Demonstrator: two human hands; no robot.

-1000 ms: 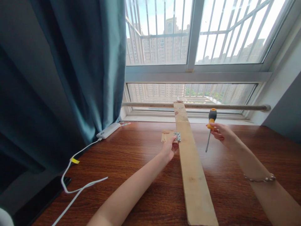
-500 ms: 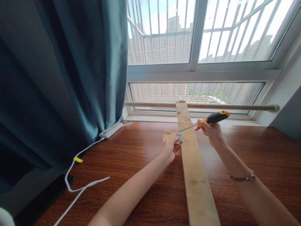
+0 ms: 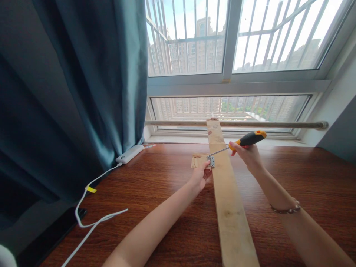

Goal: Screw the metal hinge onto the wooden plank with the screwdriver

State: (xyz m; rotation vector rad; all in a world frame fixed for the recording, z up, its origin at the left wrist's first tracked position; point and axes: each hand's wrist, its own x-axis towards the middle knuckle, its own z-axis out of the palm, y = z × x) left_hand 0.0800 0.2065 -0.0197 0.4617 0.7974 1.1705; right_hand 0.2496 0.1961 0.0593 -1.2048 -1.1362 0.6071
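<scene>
A small metal hinge (image 3: 212,161) lies where a short wood block (image 3: 196,160) meets the left edge of a long wooden plank (image 3: 228,200). My left hand (image 3: 199,178) pinches the hinge and the block, thumb on top and fingers curled at the underside. In my right hand (image 3: 248,155) is a screwdriver (image 3: 251,138) with a black and yellow handle, gripped near the front of the handle. Its shaft slants down to the left, and the tip reaches the upper edge of the hinge. Whether a screw sits under the tip is too small to tell.
The plank rests on a brown wood-grain table (image 3: 155,193) and runs back toward a rail (image 3: 264,124) before the window. A white power strip (image 3: 130,154) and its cable (image 3: 78,207) lie at left, beside a dark blue curtain (image 3: 122,74).
The whole view has shifted slightly to the left. The screwdriver tip has moved a little lower, closer to the hinge. Both hands keep their grips.
</scene>
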